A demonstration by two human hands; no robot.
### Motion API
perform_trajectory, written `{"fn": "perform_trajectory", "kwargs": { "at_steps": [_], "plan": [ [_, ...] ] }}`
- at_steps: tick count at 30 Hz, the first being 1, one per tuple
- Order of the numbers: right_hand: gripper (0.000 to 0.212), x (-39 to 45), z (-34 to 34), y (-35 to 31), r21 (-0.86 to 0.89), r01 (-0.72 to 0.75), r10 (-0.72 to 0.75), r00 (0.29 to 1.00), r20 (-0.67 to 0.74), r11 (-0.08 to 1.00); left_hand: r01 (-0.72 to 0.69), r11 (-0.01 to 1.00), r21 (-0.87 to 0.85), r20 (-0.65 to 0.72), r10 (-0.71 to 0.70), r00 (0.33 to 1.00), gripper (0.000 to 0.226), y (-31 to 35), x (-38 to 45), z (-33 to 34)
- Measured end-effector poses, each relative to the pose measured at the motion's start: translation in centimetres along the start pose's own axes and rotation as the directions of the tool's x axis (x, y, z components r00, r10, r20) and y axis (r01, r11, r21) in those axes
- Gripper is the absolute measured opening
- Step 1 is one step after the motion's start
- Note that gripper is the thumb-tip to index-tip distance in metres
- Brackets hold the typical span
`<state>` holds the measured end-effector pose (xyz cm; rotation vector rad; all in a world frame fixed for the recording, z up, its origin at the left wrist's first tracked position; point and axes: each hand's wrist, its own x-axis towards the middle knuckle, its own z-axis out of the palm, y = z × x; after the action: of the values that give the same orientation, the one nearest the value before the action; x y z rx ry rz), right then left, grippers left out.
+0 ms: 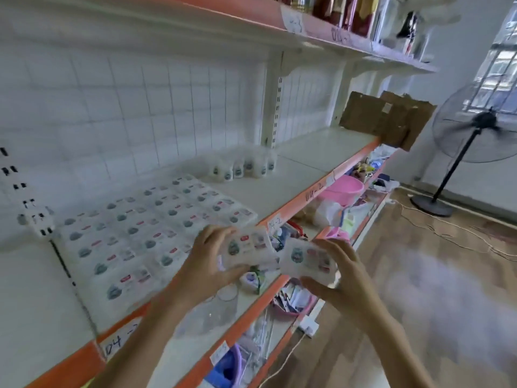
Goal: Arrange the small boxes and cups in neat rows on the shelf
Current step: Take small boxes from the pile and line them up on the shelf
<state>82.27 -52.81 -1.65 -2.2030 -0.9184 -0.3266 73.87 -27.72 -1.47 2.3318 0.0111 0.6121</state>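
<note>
Boxes (pixel 246 246) — gripped in both hands' fingers (pixel 212 242).

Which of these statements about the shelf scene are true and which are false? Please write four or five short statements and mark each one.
1. Each hand holds a small box. True: the left hand grips one small box and the right hand grips another small box.
2. Boxes already lie in rows on the shelf. True: the rows of boxes lie flat there.
3. The cups stand in front of the boxes, at the shelf's edge. False: the cups stand behind, near the back wall.
4. The floor fan stands on the left. False: the fan is on the right.
</note>
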Motion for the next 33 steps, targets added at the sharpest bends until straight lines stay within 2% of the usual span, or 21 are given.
{"fn": "perform_trajectory", "kwargs": {
  "at_steps": [4, 7, 10, 12, 18, 22, 27, 30, 33],
  "plan": [
    [0.067, 10.5, 2.0, 0.5, 0.047, 0.186, -0.188, 0.981, 0.052, 0.982, 0.05, 0.985, 0.168, -0.14, -0.026, 0.99, 0.092, -3.0, 4.4, -3.4],
    [0.072, 17.5, 4.3, 0.5, 0.112, 0.295, -0.309, 0.941, 0.139, 0.949, 0.182, 0.959, 0.215, -0.212, -0.136, 0.968, 0.089, -5.1, 6.4, -5.9],
    [0.077, 23.6, 7.4, 0.2, 0.171, 0.409, -0.438, 0.876, 0.201, 0.896, 0.367, 0.905, 0.217, -0.307, -0.293, 0.905, 0.069, -7.3, 7.0, -7.7],
    [0.079, 26.7, 9.5, -0.6, 0.231, 0.455, -0.504, 0.83, 0.24, 0.86, 0.478, 0.856, 0.198, -0.38, -0.382, 0.842, 0.066, -8.6, 6.7, -9.0],
    [0.071, 31.6, 16.9, -4.5, 0.419, 0.505, -0.65, 0.66, 0.376, 0.755, 0.711, 0.665, 0.229, -0.492, -0.551, 0.674, 0.068, -11.1, 4.1, -13.1],
    [0.07, 32.5, 22.3, -8.5, 0.479, 0.412, -0.628, 0.587, 0.511, 0.775, 0.805, 0.543, 0.241, -0.503, -0.639, 0.581, 0.071, -13.1, 3.5, -15.6],
    [0.072, 32.3, 27.4, -11.8, 0.425, 0.402, -0.584, 0.523, 0.62, 0.811, 0.806, 0.449, 0.386, -0.465, -0.659, 0.59, 0.058, -15.3, 4.0, -16.5],
    [0.069, 32.0, 29.3, -12.7, 0.422, 0.355, -0.551, 0.564, 0.615, 0.834, 0.765, 0.386, 0.516, -0.466, -0.622, 0.629, 0.064, -16.4, 4.0, -16.7],
    [0.062, 32.1, 30.0, -12.9, 0.447, 0.277, -0.514, 0.616, 0.597, 0.85, 0.687, 0.292, 0.665, -0.482, -0.534, 0.694, 0.07, -17.0, 3.4, -16.2]
  ]
}}
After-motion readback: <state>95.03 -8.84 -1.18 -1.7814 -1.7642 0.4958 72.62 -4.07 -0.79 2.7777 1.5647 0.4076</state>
